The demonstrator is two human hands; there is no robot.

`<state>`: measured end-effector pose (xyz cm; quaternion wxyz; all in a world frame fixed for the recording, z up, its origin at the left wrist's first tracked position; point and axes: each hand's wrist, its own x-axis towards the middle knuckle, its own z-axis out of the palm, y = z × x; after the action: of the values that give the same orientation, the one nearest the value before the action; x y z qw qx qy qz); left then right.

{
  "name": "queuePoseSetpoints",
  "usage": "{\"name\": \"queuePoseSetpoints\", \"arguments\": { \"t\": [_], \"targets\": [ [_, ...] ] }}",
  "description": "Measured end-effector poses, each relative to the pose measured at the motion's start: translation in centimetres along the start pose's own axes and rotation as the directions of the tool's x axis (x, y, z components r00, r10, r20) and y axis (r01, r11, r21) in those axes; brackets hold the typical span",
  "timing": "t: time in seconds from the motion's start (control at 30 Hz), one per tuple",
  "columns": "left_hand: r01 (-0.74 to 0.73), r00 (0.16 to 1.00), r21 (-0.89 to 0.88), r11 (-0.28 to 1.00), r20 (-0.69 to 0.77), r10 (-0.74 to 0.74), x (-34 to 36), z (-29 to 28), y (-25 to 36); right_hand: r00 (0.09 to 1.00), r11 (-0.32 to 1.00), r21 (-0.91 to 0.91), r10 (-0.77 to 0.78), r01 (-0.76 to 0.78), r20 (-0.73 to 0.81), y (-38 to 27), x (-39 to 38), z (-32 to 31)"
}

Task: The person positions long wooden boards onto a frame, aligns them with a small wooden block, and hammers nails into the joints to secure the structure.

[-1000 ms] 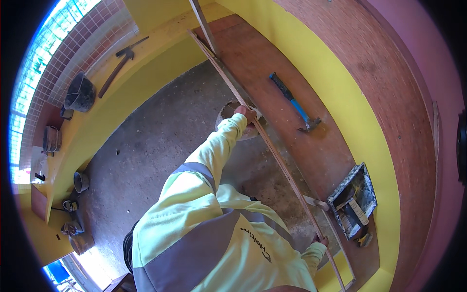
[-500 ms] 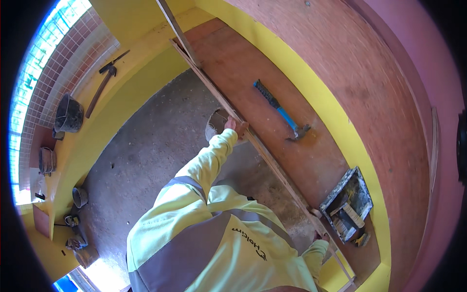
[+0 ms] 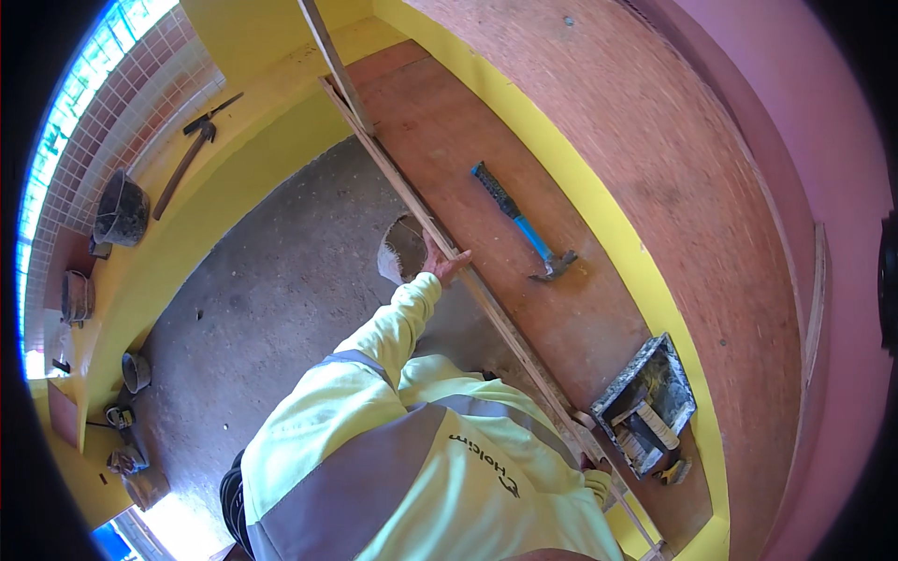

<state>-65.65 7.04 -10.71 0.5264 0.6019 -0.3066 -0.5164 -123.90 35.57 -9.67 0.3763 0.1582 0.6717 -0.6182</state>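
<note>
A long wooden strip [image 3: 521, 348] runs along the front edge of a reddish-brown board [image 3: 599, 351]. My left hand [image 3: 446, 263] straddles the strip near its middle, thumb across the top and fingers against the near side. Farther down, by the strip's lower right end, my right hand [image 3: 595, 464] grips it; the sleeve and strip hide part of that hand. On the board lies a claw hammer [image 3: 526, 224] with a blue and black handle. A second, thinner wooden piece [image 3: 335, 65] meets the strip near its far end.
A stained tray [image 3: 622, 397] holding a brush-like tool sits on the board at right. Past my left hand, a sack-like container [image 3: 400, 251] stands on the concrete floor [image 3: 271, 271]. On the yellow ledge at left are another hammer [image 3: 184, 171] and a black bucket [image 3: 122, 208].
My left hand has shifted its hold on the strip, its thumb now stretched across the top. The whole view has moved slightly; the hammer and tray lie as before.
</note>
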Motion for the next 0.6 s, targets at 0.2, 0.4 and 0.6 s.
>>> {"name": "queuePoseSetpoints", "arguments": {
  "t": [0.2,0.4,0.6],
  "targets": [
    [0.060,0.994,-0.092,0.994,-0.083,-0.067,-0.7,3.2,2.1,0.999,0.979,-0.203,-0.041,0.038,-0.014,1.3,1.5,-2.6],
    [0.186,0.983,-0.085,0.979,0.012,-0.186,-2.2,6.2,1.9,0.981,0.923,-0.383,-0.100,0.030,-0.165,-0.5,-3.3,0.6],
    [0.205,0.965,-0.073,0.976,-0.152,-0.214,-2.9,7.3,2.2,0.963,0.482,-0.867,-0.148,-0.129,-0.226,-2.7,-6.4,2.8]
  ]
}}
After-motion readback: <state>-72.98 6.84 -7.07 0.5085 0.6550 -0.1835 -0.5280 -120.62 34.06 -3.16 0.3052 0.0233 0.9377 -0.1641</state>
